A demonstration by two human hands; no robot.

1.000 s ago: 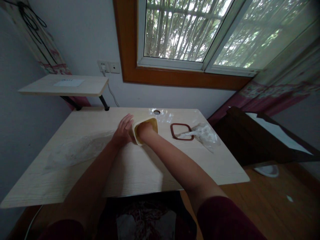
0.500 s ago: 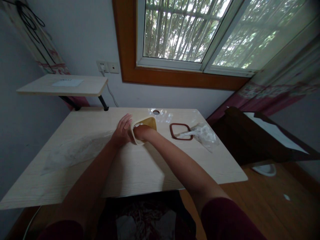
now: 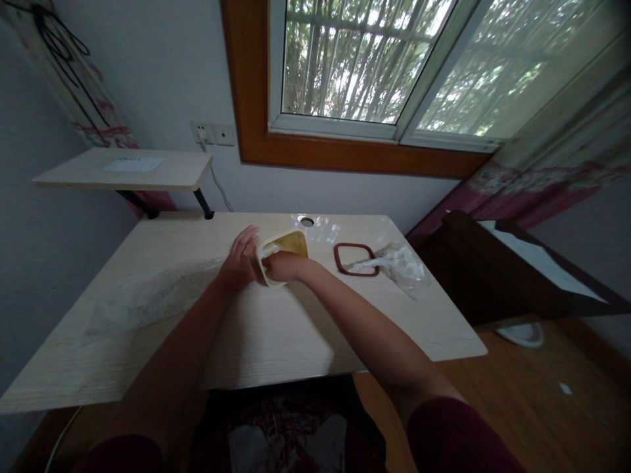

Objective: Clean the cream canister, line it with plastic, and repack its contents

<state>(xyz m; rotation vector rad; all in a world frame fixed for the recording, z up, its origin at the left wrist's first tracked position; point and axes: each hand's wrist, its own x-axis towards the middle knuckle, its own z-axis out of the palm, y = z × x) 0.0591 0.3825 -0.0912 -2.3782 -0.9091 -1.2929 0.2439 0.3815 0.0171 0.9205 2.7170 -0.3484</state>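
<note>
A yellowish plastic container (image 3: pixel 299 244) with a pale rim is tipped on its side over the table, its mouth towards me. My left hand (image 3: pixel 238 261) braces it from the left, palm against the outer wall and fingers stretched along it. My right hand (image 3: pixel 282 266) reaches into the mouth with curled fingers. Something whitish (image 3: pixel 269 249) shows beside those fingers; what it is I cannot make out. To the right lies a brown rounded-square ring (image 3: pixel 355 246), with a crumpled clear plastic bag (image 3: pixel 401 264) partly across it.
A flat sheet of clear plastic (image 3: pixel 148 299) lies at the left of the pale wooden table (image 3: pixel 276 341). A raised shelf (image 3: pixel 182 174) with a paper on it stands back left. The table has a round hole (image 3: pixel 307 222) at the rear. Dark furniture (image 3: pixel 493 276) stands right.
My right hand has drawn slightly back and down in the container's mouth, so more of the whitish material shows. My left hand and the container have barely shifted.
</note>
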